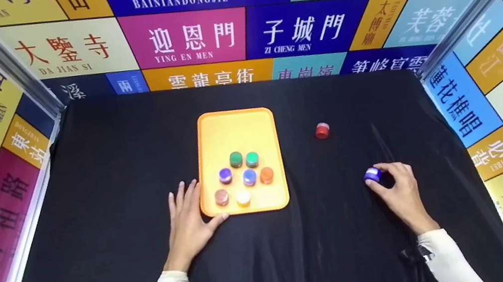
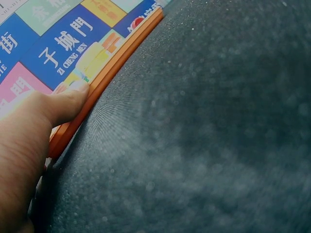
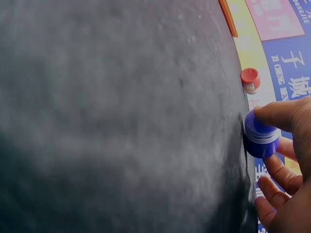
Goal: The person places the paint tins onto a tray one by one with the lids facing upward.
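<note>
My right hand (image 1: 402,191) pinches a small blue paint jar (image 1: 372,174) between thumb and fingers, right of the tray. In the right wrist view the thumb lies on the jar's blue lid (image 3: 262,123), with fingertips against its other side. My left hand (image 1: 190,229) rests at the near left corner of an orange tray (image 1: 236,125), fingers fairly straight along its left side. Its thumb (image 2: 73,99) touches the tray's near rim. On the tray stand several small paint jars: two green, a purple, a blue, an orange (image 1: 266,175), a brown (image 1: 221,197) and a white (image 1: 243,198).
A red paint jar (image 1: 322,131) lies apart on the black cloth (image 1: 123,161), to the right of the tray. Panels with coloured street-name signs (image 1: 194,36) stand behind and on both sides of the table.
</note>
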`<state>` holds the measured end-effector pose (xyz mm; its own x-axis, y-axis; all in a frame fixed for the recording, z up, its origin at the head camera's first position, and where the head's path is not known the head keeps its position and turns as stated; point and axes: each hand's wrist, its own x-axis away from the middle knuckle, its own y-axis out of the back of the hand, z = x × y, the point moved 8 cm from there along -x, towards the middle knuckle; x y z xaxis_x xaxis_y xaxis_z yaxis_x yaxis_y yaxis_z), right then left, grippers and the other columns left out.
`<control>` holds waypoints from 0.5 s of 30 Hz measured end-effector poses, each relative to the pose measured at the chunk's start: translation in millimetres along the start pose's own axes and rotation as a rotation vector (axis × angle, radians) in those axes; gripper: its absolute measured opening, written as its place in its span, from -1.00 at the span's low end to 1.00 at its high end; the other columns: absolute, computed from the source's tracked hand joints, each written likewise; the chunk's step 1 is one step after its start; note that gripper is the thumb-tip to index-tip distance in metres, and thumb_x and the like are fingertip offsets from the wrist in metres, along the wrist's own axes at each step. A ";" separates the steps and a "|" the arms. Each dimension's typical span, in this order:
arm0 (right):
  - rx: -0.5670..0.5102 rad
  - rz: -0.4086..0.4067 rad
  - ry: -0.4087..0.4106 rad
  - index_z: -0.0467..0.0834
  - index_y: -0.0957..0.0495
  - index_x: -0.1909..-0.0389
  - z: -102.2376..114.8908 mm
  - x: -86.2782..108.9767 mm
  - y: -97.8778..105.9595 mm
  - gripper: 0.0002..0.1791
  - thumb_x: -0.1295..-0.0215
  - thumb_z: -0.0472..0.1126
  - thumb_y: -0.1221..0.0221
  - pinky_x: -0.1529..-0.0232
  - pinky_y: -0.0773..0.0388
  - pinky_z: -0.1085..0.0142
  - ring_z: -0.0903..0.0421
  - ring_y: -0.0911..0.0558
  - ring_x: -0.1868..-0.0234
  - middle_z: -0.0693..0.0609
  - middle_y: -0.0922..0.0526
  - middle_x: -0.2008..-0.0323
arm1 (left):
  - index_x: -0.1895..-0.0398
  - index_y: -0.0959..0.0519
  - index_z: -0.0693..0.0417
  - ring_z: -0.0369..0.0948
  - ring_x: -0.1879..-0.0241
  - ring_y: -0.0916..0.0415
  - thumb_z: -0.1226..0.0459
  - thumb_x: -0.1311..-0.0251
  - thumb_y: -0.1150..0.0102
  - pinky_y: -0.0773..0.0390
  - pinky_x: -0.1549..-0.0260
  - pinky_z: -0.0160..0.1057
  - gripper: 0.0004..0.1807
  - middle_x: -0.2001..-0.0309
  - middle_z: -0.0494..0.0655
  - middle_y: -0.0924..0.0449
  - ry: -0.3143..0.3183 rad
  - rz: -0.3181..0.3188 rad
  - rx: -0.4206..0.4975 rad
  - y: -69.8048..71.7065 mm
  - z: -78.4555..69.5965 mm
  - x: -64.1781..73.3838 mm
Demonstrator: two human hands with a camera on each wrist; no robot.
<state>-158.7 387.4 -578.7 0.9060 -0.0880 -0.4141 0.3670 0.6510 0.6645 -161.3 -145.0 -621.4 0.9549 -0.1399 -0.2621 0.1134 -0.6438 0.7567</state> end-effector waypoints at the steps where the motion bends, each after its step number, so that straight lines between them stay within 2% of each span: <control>1: 0.000 0.003 0.004 -0.36 -0.75 0.00 1.5 -0.2 -1.2 -0.54 -0.04 -0.46 -0.63 -0.14 -0.32 0.25 -0.21 -0.52 -0.04 -0.29 -0.73 0.08 | -0.65 -0.35 0.27 0.22 -0.74 0.03 -0.31 -0.17 -0.52 0.30 -0.72 0.26 0.18 -0.67 0.19 -0.30 0.002 0.002 0.000 0.0 0.1 -0.1; 8: -0.006 0.031 0.037 -0.37 -0.75 -0.01 14.6 -3.9 -11.1 -0.54 -0.06 -0.43 -0.64 -0.19 -0.34 0.19 -0.25 -0.54 -0.07 -0.28 -0.75 0.08 | -0.64 -0.36 0.28 0.24 -0.74 0.02 -0.31 -0.17 -0.51 0.29 -0.72 0.27 0.18 -0.66 0.20 -0.30 -0.005 -0.005 0.009 1.2 -1.2 -0.3; 15: -0.030 0.059 0.107 -0.36 -0.77 -0.01 34.5 -7.6 -25.1 -0.53 -0.05 -0.43 -0.65 -0.20 -0.36 0.14 -0.26 -0.55 -0.05 -0.23 -0.75 0.13 | -0.65 -0.35 0.27 0.24 -0.73 0.01 -0.33 -0.16 -0.51 0.28 -0.72 0.28 0.19 -0.66 0.20 -0.30 -0.013 -0.012 0.008 1.8 -2.2 0.6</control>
<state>-167.5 345.6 -570.8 0.8973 0.0312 -0.4403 0.3058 0.6754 0.6711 -159.9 -144.6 -618.9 0.9498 -0.1421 -0.2787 0.1222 -0.6516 0.7487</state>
